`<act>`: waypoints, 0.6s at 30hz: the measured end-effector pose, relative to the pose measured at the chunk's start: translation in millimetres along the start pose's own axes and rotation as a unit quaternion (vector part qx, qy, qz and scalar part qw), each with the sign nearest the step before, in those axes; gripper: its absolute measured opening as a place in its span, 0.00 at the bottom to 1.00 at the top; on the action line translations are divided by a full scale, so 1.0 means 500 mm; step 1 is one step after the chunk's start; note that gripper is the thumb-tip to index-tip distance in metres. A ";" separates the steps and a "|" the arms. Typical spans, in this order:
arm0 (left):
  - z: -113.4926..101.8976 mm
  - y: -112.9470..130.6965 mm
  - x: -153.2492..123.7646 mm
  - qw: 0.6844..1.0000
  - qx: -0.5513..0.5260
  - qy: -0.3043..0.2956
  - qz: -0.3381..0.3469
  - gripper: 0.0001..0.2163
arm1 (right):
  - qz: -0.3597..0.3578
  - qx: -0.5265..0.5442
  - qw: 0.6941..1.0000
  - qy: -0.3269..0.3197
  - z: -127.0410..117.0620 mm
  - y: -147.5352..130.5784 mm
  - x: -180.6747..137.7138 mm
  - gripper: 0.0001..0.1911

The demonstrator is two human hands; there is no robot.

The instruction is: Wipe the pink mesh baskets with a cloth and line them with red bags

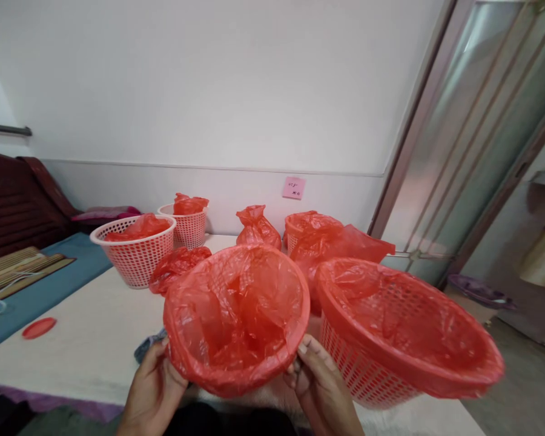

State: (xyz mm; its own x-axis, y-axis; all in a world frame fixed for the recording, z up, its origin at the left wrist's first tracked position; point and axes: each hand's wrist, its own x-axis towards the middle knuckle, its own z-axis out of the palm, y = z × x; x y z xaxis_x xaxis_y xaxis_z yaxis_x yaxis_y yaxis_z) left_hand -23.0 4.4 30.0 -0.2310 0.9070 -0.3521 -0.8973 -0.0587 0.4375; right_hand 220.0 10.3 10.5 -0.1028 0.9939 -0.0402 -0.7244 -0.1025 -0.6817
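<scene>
I have the red basket (229, 381), its mouth tilted toward the camera, between both hands. Left hand (153, 387): grip clamped on the lower-left rim. Right hand (320, 390): grip clamped on the lower-right rim. A larger basket (367, 357) limits the right; the counter (95, 339) offers room leftward, above its front edge.

Bag liner (238, 303) is super red, far-left basket's (140, 263) pale pink with gridded holes, sticky note (293, 188) pink, cloth (91, 339) white.
</scene>
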 end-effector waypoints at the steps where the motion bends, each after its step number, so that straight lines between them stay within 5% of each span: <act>1: -0.004 -0.004 -0.001 1.000 0.005 0.005 0.002 0.15 | -0.002 -0.015 1.000 0.009 -0.007 0.006 0.002 0.13; 5: -0.007 -0.022 -0.011 0.999 0.023 0.003 0.023 0.13 | -0.002 -0.085 0.994 0.069 -0.040 0.020 0.006 0.17; 10: 0.013 -0.046 -0.015 0.997 0.055 -0.038 0.043 0.10 | -0.102 -0.131 0.973 0.161 -0.046 -0.001 -0.006 0.21; 18: 0.032 -0.072 0.006 0.991 0.086 -0.083 0.056 0.09 | -0.079 -0.055 0.986 0.138 -0.017 0.009 -0.008 0.25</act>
State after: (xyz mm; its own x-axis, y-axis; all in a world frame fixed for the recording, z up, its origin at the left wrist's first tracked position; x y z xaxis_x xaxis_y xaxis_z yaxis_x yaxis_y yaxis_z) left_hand 14.8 15.8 26.2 -0.2481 0.9557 -0.1584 -0.7884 -0.1041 0.6063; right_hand 223.0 6.1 1.3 0.2059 0.9718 -0.1151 -0.6360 0.0435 -0.7705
